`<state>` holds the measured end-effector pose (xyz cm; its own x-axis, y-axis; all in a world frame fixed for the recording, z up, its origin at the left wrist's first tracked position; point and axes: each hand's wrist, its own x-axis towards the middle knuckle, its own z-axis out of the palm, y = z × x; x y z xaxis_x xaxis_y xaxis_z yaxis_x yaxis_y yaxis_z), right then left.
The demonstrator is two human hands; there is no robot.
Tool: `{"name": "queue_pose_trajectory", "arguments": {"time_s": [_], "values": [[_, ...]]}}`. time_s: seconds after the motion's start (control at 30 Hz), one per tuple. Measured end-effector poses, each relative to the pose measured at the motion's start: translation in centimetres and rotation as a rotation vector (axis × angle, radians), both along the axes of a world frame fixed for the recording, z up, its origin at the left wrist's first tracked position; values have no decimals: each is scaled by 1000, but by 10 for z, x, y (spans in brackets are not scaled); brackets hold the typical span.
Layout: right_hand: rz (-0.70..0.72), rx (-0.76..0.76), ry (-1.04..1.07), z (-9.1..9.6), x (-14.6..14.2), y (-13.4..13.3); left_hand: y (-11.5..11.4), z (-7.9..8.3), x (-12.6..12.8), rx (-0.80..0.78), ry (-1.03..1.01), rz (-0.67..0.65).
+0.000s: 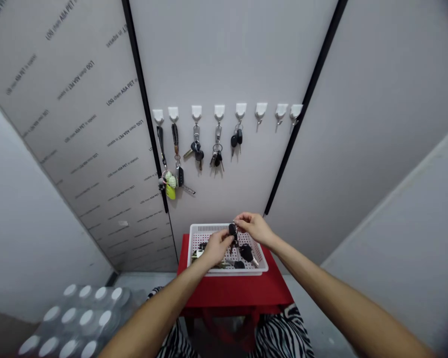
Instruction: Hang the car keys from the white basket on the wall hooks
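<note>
Above a white plastic basket (265, 266), both my hands hold one bunch of keys (233, 230) with dark heads. My left hand (217, 247) pinches the keys from the left. My right hand (254, 226) has thumb and fingers closed at the top of the same bunch, where its ring seems to be. Below them in the basket lie a black key set (247, 253) on the right and a dark key (239, 264) at the front. More keys at the basket's left are partly hidden by my left hand.
The basket stands on a red stool (239, 293). On the wall, a row of white hooks (219, 112) carries several key sets (217, 156) on the left; three hooks at right (261, 110) hold nothing. Bottles with white caps (69, 314) stand on the floor at lower left.
</note>
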<state>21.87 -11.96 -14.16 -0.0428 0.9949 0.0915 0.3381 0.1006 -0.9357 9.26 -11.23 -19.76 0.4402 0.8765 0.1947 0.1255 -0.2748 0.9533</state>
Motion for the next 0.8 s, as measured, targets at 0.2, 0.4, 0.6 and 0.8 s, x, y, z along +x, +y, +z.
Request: {"name": "queue_pose_trajectory", "arguments": {"time_s": [0.2,0.4,0.6,0.8], "values": [[-86,103,-48,35,14,10,12,44,14,-158,-125,-33],[-166,265,-46,93,23,20,28,102,34,-106,-159,-17],[-273,442,-5,152,32,41,52,164,56,92,-116,107],[-425,529,119,193,36,67,65,210,69,232,-60,221]]}}
